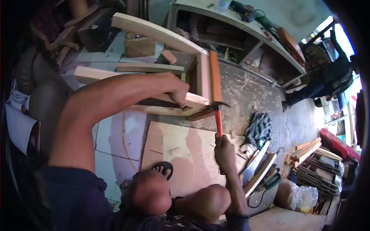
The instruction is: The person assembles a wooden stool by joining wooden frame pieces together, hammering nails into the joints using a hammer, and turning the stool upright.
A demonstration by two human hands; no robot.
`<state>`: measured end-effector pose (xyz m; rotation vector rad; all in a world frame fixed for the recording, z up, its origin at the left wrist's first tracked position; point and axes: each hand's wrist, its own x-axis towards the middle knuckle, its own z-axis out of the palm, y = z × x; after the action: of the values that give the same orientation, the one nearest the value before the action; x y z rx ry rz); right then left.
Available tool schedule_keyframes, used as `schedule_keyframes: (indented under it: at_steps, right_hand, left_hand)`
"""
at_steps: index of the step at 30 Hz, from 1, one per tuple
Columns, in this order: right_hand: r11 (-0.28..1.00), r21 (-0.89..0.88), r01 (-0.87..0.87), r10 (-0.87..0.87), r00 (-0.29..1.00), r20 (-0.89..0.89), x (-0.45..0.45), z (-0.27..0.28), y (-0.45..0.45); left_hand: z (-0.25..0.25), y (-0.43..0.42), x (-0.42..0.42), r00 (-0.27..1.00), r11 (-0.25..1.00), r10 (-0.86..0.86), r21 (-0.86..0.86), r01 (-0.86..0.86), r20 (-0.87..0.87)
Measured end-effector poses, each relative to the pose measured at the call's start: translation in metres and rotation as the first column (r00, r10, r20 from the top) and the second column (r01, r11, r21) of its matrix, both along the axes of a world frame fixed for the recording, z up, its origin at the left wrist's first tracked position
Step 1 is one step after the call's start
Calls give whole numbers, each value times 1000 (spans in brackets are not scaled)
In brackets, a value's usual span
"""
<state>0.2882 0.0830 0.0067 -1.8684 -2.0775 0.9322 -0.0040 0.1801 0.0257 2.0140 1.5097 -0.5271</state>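
Observation:
My right hand (225, 152) is closed around the red handle of a claw hammer (219, 121). The hammer's dark head is at the near end corner of a pale wooden frame (162, 34); whether it touches the wood, I cannot tell. Across the frame's end runs an orange-brown wooden strip (215, 77). My left hand (179, 90) has its fingers bent over the frame's near rail, close to that corner. My forearm hides part of this rail.
Below the frame lies a plywood sheet (189, 144) with scraps on it. To the right are a handsaw (255, 162), a striped cloth (259, 129) and stacked wood (308, 150). A workbench (246, 29) stands behind. Another person (323, 82) is at far right.

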Motion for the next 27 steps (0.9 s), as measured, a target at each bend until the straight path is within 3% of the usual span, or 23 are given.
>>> schedule_keyframes:
  at_steps: [1, 2, 3, 4, 5, 7, 8, 9, 10, 11, 12, 13, 15, 18, 20, 21, 23, 24, 25, 27]
  right_hand:
    - [934, 331, -138, 88, 983, 160, 12, 26, 13]
    - [704, 651, -282, -23, 908, 418, 24, 54, 25]
    - [418, 831, -368, -285, 815, 504, 36, 81, 39]
    - [383, 874, -298, -26, 943, 333, 62, 86, 45]
    - [556, 819, -140, 214, 977, 21, 76, 72, 44]
    - [734, 676, 59, 200, 933, -298, 66, 24, 40]
    - [806, 592, -3, 133, 976, -175, 54, -7, 39]
    - [966, 250, -64, 61, 998, 21, 25, -37, 35]
    - [998, -65, 8, -7, 1000, 21, 6, -28, 25]
    - [911, -369, 184, -229, 970, -81, -7, 18, 31]
    - [975, 222, -26, 11, 998, 68, 51, -41, 49]
    - [920, 377, -111, 119, 993, 0, 70, -8, 47]
    - [702, 667, -250, 357, 934, -26, 108, 58, 44]
    - [831, 543, 118, 225, 823, -522, 53, -2, 44]
    - [980, 194, -44, 65, 993, -103, 14, -39, 32]
    - [991, -6, -133, 132, 978, 160, -7, -57, 27]
    - [990, 92, -106, 111, 992, -55, 12, 7, 42]
    - [737, 595, -322, 284, 945, 159, 32, 29, 54]
    - [612, 735, -293, 239, 954, 181, 52, 47, 50]
    - [702, 708, -68, 248, 957, -153, 65, 27, 42]
  left_hand:
    - [12, 11, -7, 1000, 997, 13, 80, -13, 4]
    - [28, 29, -28, 998, 992, 36, 124, -30, -42]
    - [28, 37, -24, 997, 996, 44, 84, -39, -62]
    - [15, 36, -12, 997, 999, 38, 0, -38, -61]
    - [3, 31, -6, 996, 997, 52, -60, -57, -73]
    - [-5, 28, -5, 998, 998, 31, -59, -35, -60]
    - [-5, 25, -3, 998, 999, 31, -43, -33, -56]
    - [1, 30, -10, 997, 999, 27, -21, -28, -70]
    - [6, 21, -7, 993, 998, 67, -13, -68, -102]
    - [6, 14, 2, 996, 999, 36, -30, -38, -85]
    - [21, 28, -19, 994, 997, 72, 40, -69, -87]
    - [22, 35, -27, 995, 996, 67, 63, -63, -78]
    - [1, 27, -7, 999, 999, 9, -49, -11, -34]
    - [11, 34, -6, 998, 995, 0, -98, -7, -63]
    - [9, 26, -6, 996, 998, 28, -57, -33, -84]
    - [2, 13, 3, 997, 998, 12, -63, -17, -81]
    - [10, 21, -11, 999, 999, -6, 44, 8, -47]
    - [21, 20, -13, 996, 997, 48, 63, -43, -71]
    - [11, 28, -6, 998, 999, -13, -50, 10, -55]
    - [10, 25, -2, 996, 993, 44, -106, -53, -81]
